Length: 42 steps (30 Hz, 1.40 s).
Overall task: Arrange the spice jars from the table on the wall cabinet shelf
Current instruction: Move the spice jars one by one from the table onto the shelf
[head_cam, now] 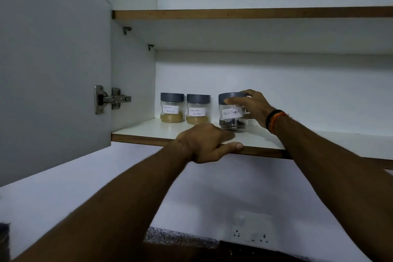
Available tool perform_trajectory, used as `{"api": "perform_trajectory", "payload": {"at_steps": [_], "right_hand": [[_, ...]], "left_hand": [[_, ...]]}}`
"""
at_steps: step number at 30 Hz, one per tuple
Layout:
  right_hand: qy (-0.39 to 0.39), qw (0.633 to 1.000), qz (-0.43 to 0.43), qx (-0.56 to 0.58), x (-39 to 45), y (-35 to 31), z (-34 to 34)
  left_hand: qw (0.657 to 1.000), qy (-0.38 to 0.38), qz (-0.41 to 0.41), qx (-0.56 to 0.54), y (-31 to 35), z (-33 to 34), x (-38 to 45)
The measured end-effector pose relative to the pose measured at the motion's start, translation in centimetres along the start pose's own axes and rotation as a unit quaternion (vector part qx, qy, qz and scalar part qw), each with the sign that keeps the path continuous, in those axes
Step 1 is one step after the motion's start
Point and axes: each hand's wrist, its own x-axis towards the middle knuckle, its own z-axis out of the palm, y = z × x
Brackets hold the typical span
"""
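black pepper jar (232,115) stands on the shelf (148,132) in the right hand's (253,108) closed grip.

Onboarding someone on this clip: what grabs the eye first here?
The right hand grips the Black Pepper jar on the lower shelf, set a little apart to the right of two jars of tan powder, the Garam Masala jar and the Coriander jar. The left hand rests on the shelf's front edge, and the open door fills the left.
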Motion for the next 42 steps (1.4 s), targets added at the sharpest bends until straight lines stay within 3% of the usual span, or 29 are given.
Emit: {"api": "perform_trajectory", "payload": {"at_steps": [8, 26, 42], "right_hand": [[-0.039, 0.999, 0.016, -0.023, 3.1, 0.9, 0.8], [0.008, 0.997, -0.004, -0.078, 4.1, 1.4, 2.0], [-0.029, 0.997, -0.012, -0.071, 5.5, 2.6, 1.9]], "left_hand": [[1.0, -0.009, -0.01, -0.008, 0.1, -0.6, 0.0], [1.0, -0.007, -0.011, 0.005, -0.1, -0.4, 0.1], [1.0, 0.013, -0.001, 0.022, -0.3, -0.1, 0.3]]}}
